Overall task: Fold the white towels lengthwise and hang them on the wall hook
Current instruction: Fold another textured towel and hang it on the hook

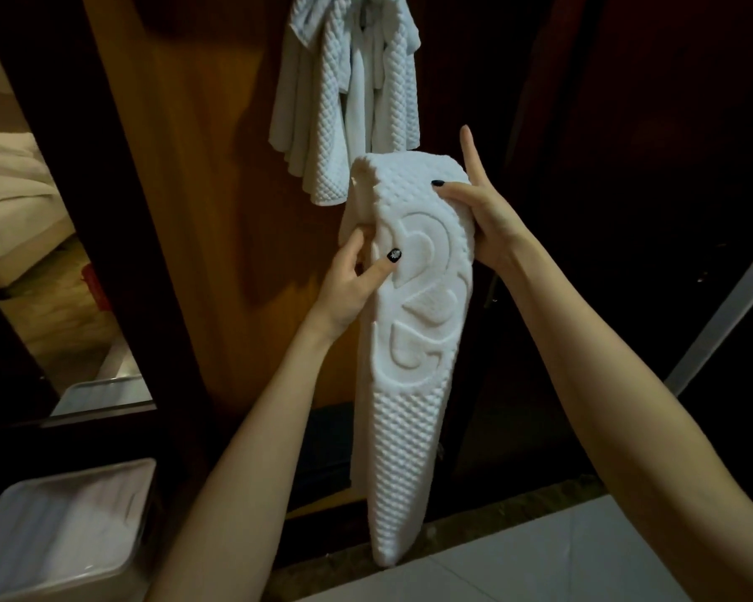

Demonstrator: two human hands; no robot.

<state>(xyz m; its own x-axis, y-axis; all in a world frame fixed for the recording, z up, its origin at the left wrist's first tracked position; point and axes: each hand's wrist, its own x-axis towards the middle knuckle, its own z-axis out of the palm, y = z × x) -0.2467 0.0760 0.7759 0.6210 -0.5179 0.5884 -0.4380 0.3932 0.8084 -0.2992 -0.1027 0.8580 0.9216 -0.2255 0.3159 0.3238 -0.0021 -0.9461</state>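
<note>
Wall (201, 167): perhaps three hung towels (322, 123); left hand (353, 284), right hand (483, 223) grip one towel (414, 384).

The scene is being viewed from the head, forward and downward, close to the towel (414, 384) and wall (201, 167).

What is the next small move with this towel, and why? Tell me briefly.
Probably raise the folded towel toward the top of the hanging towels, where the hook, not visible here, likely is. The towel already looks folded lengthwise, the left hand pinches its left edge, and the right hand grips its upper right side.
</note>
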